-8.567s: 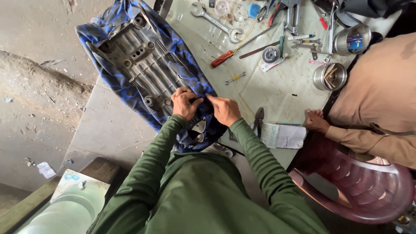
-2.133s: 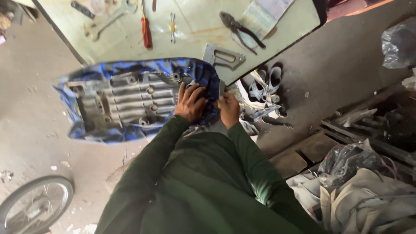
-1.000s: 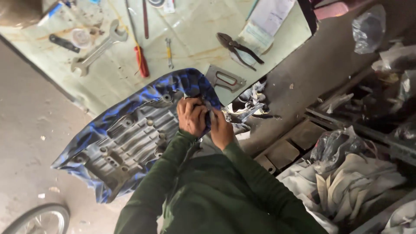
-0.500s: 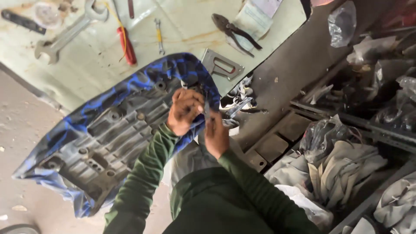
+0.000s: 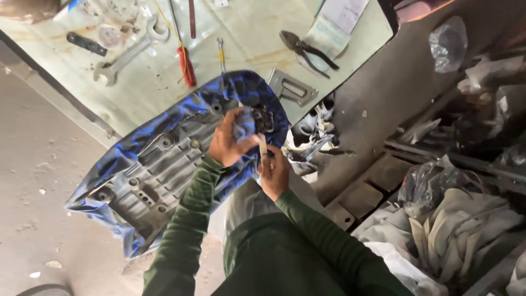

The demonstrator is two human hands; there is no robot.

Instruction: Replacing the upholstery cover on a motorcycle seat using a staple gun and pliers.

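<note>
Seat base [image 5: 148, 175] — grey ribbed underside up, blue patterned cover [image 5: 241, 90] wrapped round edge — lies on bench [image 5: 66, 77] edge, long axis running near-left to far-right. Far end directly ahead of both hands. Left hand [image 5: 227, 143] nearer, closed, pinching fold of cover over rim. Right hand [image 5: 274, 172] just beside, closed on slim pale tool [image 5: 263, 147]. Pliers [image 5: 307, 49], red screwdriver [image 5: 186, 66], spanner [image 5: 129, 52] farther off on bench.

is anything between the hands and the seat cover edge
Nothing visible. The left hand already grips the blue cover at the seat base edge; the right hand holds a thin tool against it.
</note>
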